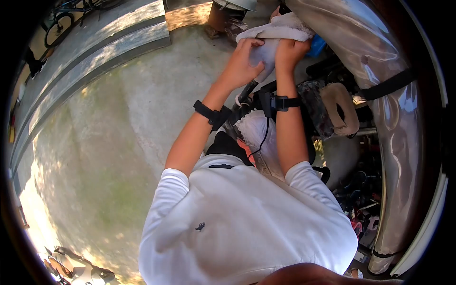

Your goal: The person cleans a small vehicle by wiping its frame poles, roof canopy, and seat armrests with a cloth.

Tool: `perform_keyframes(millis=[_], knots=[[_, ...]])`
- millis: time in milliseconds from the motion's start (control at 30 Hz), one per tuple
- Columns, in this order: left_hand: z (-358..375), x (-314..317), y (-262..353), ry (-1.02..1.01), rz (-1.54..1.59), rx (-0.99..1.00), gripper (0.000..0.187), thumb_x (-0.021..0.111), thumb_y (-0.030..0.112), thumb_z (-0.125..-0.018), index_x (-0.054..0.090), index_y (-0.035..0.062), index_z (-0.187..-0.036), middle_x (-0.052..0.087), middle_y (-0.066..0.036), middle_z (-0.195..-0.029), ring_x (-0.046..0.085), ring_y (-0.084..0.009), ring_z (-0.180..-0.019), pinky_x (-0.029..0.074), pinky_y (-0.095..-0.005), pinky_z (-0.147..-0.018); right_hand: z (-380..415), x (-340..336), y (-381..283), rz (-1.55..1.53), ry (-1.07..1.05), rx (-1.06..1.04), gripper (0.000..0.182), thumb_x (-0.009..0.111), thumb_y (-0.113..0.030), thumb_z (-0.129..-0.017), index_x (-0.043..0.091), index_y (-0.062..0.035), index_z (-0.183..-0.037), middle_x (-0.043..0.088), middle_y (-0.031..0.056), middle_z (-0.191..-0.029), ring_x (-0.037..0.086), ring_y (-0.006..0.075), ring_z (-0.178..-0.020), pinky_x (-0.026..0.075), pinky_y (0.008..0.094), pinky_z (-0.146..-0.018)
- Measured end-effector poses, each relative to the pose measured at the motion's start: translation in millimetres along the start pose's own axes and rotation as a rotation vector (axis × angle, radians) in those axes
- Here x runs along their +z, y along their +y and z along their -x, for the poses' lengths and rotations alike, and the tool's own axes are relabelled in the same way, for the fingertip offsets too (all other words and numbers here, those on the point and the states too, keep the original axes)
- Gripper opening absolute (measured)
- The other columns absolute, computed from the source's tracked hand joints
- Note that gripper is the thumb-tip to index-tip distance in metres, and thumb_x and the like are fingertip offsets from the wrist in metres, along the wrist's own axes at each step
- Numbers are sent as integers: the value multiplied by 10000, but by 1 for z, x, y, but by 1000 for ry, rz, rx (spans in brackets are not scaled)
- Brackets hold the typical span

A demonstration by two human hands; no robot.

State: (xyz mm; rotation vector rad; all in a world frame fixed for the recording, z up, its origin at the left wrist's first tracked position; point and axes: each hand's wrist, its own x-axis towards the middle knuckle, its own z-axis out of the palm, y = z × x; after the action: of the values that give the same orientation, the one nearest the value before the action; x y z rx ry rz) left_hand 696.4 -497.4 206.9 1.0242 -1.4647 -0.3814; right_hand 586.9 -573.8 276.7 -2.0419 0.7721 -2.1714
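Note:
A white cloth is stretched over a pale, translucent piece at the top centre. My left hand is at the left side of this piece, its thumb and fingers apart, the fingertips touching the cloth's lower edge. On the right, my right hand has its fingers curled into the cloth. Below the hands a dark bar runs down toward a whitish frilled cover. Both wrists wear black straps with small devices.
Rolled clear plastic with a black strap runs down the right side. A beige padded item sits right of my right forearm. Steps and a bicycle are at upper left. A bucket-like container stands at the top.

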Motion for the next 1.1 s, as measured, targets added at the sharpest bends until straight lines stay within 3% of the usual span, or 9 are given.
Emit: perform_keyframes(millis=[133, 267, 433, 567, 700, 833, 900, 967, 1100], knots=[[4, 17, -3, -111, 113, 15, 782, 790, 158, -721, 393, -15, -1373, 511, -229, -1318, 507, -352, -1255, 416, -403, -1041, 1, 4, 3, -3, 46, -33, 253, 561, -60, -854, 571, 67, -1073, 661, 251, -1038, 643, 420, -996, 496, 410, -865], [-7, 33, -13, -62, 117, 8, 795, 806, 209, -708, 416, -22, -1361, 539, -244, -1299, 517, -367, -1238, 423, -410, -1026, 7, 3, 2, -43, 32, 26, 287, 566, -84, -874, 551, 60, -1122, 661, 252, -1062, 645, 409, -1017, 495, 413, -870], [-12, 50, -18, -73, 179, -207, 689, 782, 205, -747, 474, -20, -1321, 601, -235, -1238, 575, -344, -1157, 436, -395, -998, 23, -5, 10, -47, -6, 75, 290, 566, -113, -889, 568, 69, -1115, 662, 252, -1083, 651, 381, -1026, 496, 412, -863], [2, 78, -68, -141, 275, -112, 664, 785, 200, -719, 498, -30, -1271, 637, -242, -1190, 619, -355, -1109, 472, -406, -944, 64, -14, 3, -40, -8, 311, 292, 557, -143, -910, 605, 81, -1091, 684, 236, -1036, 663, 362, -985, 497, 406, -854], [24, 84, -82, -232, 456, -261, 513, 752, 137, -749, 575, -13, -1207, 659, -172, -1176, 623, -244, -1082, 470, -356, -945, 95, -26, -1, -35, -4, 523, 300, 557, -164, -922, 619, 70, -1099, 699, 208, -1016, 672, 342, -963, 497, 393, -854], [40, 94, -94, -155, 480, -265, 487, 722, 71, -762, 575, 6, -1221, 660, -142, -1183, 613, -211, -1082, 466, -345, -954, 106, -35, -1, -31, -36, 511, 296, 554, -164, -927, 614, 56, -1116, 698, 197, -1033, 669, 327, -978, 495, 386, -864], [44, 96, -102, -160, 482, -234, 497, 717, 63, -764, 565, 11, -1234, 654, -143, -1194, 607, -211, -1094, 463, -343, -958, 110, -38, -2, -56, -95, 530, 292, 523, -141, -955, 589, 55, -1162, 668, 172, -1101, 634, 258, -1028, 478, 363, -907], [50, 100, -110, -163, 481, -206, 508, 713, 55, -766, 556, 16, -1248, 648, -144, -1205, 601, -211, -1106, 460, -342, -962, 117, -43, 3, -29, -124, 535, 293, 522, -129, -956, 574, 51, -1182, 661, 163, -1114, 630, 252, -1036, 475, 361, -914], [81, 108, -134, -198, 433, -362, 512, 715, 62, -781, 548, 35, -1263, 638, -135, -1225, 593, -225, -1140, 457, -355, -975, 143, -49, 4, -79, -112, 594, 288, 536, -86, -916, 561, 25, -1181, 679, 148, -1057, 654, 271, -983, 482, 365, -889]])
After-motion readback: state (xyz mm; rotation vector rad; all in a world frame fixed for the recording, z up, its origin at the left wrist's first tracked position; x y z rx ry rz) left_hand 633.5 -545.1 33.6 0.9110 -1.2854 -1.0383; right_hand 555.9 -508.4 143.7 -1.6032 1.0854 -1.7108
